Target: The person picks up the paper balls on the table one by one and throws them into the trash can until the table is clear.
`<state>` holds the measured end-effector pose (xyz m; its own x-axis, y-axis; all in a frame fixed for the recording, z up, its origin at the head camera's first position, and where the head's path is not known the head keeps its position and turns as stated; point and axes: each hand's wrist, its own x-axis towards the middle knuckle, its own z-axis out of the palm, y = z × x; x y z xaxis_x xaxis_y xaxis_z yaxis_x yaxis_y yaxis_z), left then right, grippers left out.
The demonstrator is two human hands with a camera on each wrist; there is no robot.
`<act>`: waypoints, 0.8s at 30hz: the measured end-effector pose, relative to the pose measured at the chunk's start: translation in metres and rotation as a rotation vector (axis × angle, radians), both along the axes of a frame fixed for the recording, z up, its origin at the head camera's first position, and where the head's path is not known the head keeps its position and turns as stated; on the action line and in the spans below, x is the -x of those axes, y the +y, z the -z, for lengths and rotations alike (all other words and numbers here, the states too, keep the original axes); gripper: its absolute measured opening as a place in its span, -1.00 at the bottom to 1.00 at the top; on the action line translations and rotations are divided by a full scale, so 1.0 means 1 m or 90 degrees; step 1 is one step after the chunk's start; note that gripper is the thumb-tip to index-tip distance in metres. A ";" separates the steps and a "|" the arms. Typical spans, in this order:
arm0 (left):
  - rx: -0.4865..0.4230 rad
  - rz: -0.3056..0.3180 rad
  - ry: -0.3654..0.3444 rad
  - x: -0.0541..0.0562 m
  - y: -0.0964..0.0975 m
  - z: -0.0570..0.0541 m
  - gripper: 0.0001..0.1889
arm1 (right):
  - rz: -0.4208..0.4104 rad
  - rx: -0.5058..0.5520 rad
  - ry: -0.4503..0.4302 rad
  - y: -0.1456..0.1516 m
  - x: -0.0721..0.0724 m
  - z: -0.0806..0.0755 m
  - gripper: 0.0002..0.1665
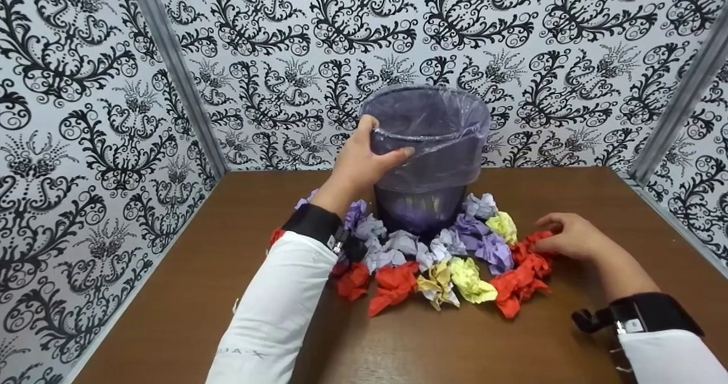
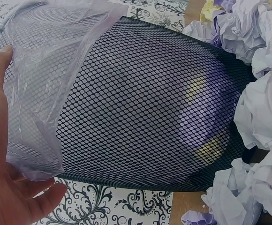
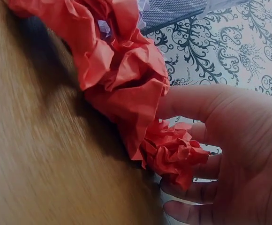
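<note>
Our right hand (image 1: 574, 239) reaches in low from the right, fingers curling round a small red paper ball (image 3: 173, 152) at the right end of the heap; how firmly they press we cannot tell. Just beside it, almost against our thumb, lies a larger red crumple (image 3: 122, 56), so we do well to gather the fingertips under the small ball and lift it cleanly, without dragging its neighbour along. Our left hand (image 1: 364, 159) grasps the mesh bin (image 1: 418, 202) by its left near rim, pinning the clear liner (image 1: 438, 170); keeping that hold steady should stop the bin from tipping and the liner from slipping inward. Through the mesh we see purple and yellow shapes low inside. Round the bin's near side, pale paper balls (image 1: 404, 242) crowd its base, with purple ones (image 1: 495, 253) to the right, then yellow balls (image 1: 472, 281) and more red paper (image 1: 392, 287) nearer us on the brown counter (image 1: 409, 350). Beyond stands the patterned wall (image 1: 352, 8).
</note>
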<state>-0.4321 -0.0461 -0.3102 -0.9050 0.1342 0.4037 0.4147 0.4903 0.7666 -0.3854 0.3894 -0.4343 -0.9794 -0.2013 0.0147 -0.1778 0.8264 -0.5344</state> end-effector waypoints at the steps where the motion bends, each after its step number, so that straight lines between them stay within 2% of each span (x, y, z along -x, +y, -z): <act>1: 0.001 -0.001 0.001 0.000 0.000 0.000 -0.26 | 0.002 -0.004 -0.002 0.000 0.000 0.000 -0.25; 11: -0.007 0.008 -0.001 0.000 0.000 0.000 -0.25 | 0.017 0.044 -0.070 0.001 -0.002 0.003 -0.41; 18: 0.026 -0.012 0.026 0.002 -0.001 0.001 -0.25 | 0.019 0.028 -0.064 0.002 -0.004 0.002 -0.53; 24: 0.022 -0.009 0.023 0.001 -0.001 0.000 -0.25 | 0.023 0.050 -0.050 0.002 -0.006 -0.001 -0.56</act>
